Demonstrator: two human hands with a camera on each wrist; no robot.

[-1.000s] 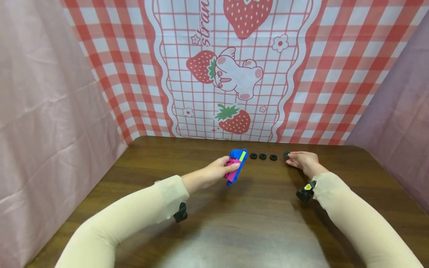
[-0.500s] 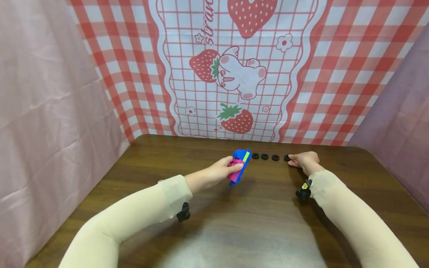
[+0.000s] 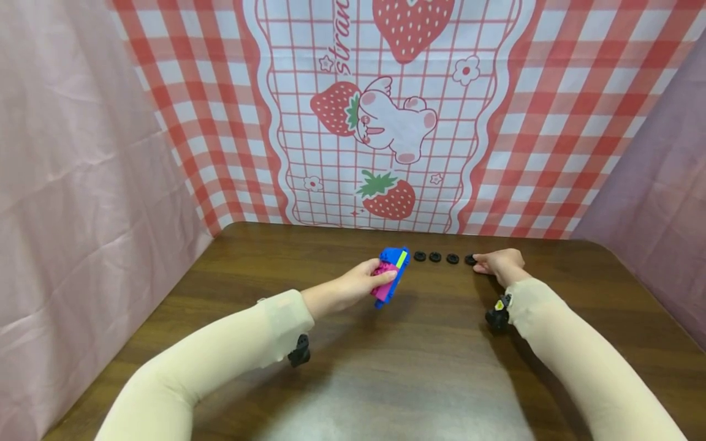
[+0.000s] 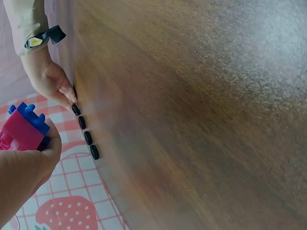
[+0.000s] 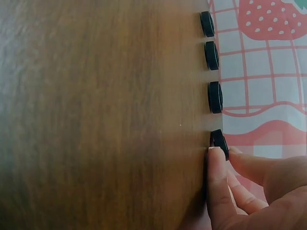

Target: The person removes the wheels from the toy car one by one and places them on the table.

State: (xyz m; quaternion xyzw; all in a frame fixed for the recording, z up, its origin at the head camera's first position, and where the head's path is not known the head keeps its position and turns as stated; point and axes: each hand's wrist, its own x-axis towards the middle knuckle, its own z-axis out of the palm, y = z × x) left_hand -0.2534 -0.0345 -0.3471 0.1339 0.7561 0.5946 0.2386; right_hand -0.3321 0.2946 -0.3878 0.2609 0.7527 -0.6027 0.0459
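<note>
My left hand (image 3: 361, 282) grips a toy block build (image 3: 390, 275) above the table, thumb across its pink side. It has a blue base with a yellow-green strip, and blue studs and a pink block show in the left wrist view. At the table's far side my right hand (image 3: 501, 267) pinches a small black toy wheel (image 5: 219, 142) between thumb and finger; the wheel stands slightly tilted there. It is at the right end of a row with three more black wheels (image 3: 435, 257), which lie left of it, beyond the block build.
The brown wooden table (image 3: 408, 367) spreads out in front of both arms. Right behind the wheels hangs a red-and-white strawberry cloth (image 3: 248, 122). Pink curtains (image 3: 83, 184) close off the left and right sides.
The wheel in my right fingers has come down a little and turned flatter toward the table. My left hand holds the block build almost unchanged, while the head view has shifted slightly.
</note>
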